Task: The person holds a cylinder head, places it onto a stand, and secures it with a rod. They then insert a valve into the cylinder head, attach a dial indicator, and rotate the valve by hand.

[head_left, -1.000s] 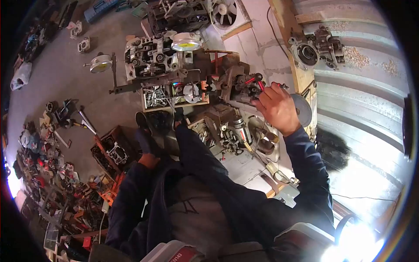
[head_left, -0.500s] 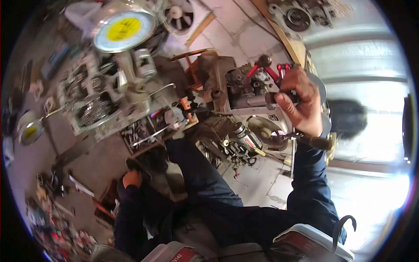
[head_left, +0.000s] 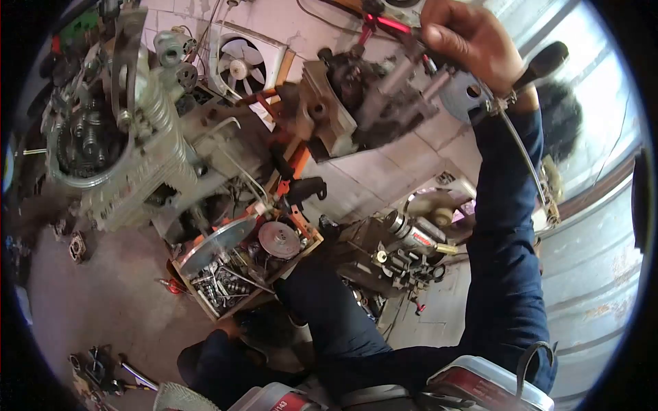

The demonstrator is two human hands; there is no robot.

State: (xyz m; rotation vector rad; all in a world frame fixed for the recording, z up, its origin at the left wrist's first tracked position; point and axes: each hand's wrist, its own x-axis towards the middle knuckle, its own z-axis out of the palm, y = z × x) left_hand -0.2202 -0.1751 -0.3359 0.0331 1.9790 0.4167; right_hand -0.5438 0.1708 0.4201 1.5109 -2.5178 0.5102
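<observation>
My right hand (head_left: 476, 44) is raised at the top of the view, fingers curled and thumb bent inward. What lies inside its grip, if anything, is hidden. Red-handled tools (head_left: 391, 24) are just left of the fingers, and blurred grey metal shafts (head_left: 404, 82) lie below them. A dark rounded handle (head_left: 548, 60) shows beside the wrist. Low down, near my bent knee, only a sliver of my left hand (head_left: 232, 329) shows past the dark sleeve; its fingers are out of sight.
A large engine casing (head_left: 147, 178) stands on the left. Below it, a wooden crate (head_left: 212, 312) holds loose bolts and metal discs. A carburettor-like part with a red label (head_left: 421, 236) sits right of my leg. A white fan (head_left: 241, 65) is by the tiled wall.
My view has swung, and my right hand has moved up the frame toward the red-handled tools. My left hand appears lower and more covered by the sleeve.
</observation>
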